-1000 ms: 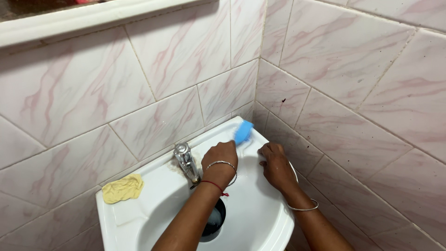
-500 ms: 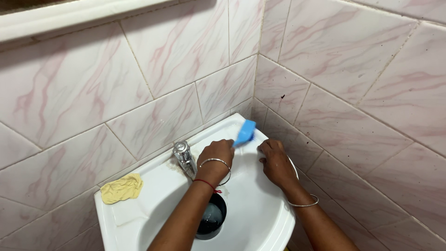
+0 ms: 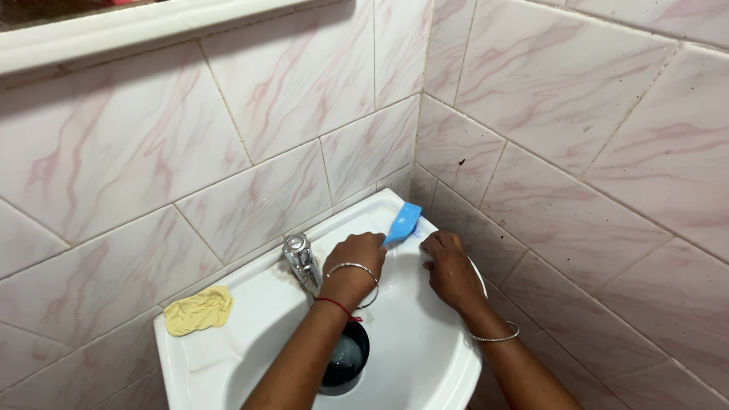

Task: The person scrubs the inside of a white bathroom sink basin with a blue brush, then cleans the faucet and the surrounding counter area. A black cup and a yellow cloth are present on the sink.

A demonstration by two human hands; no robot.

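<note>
Scrubbing looks mid-way: your left hand [image 3: 357,254] is clenched around the blue brush [image 3: 402,222] at the sink [image 3: 425,364] rim's back corner, your right hand [image 3: 449,267] presses flat beside it, tap-base grime remains.

The sink [image 3: 425,364] sits in the corner where the two tiled walls [image 3: 228,152] meet, under a ledge [image 3: 152,26] on the back wall. The tap [image 3: 301,262] stands at the sink's back rim, near the middle. A cloth [image 3: 199,310] lies on the rim to the left of the tap, well apart from it. The drain [image 3: 345,358] lies in the basin, in front of the tap. The left hand [image 3: 357,258] is just right of the tap and holds a brush [image 3: 402,222] against the back right corner of the rim. The right hand [image 3: 449,266] rests on the right rim, just beside the brush.
</note>
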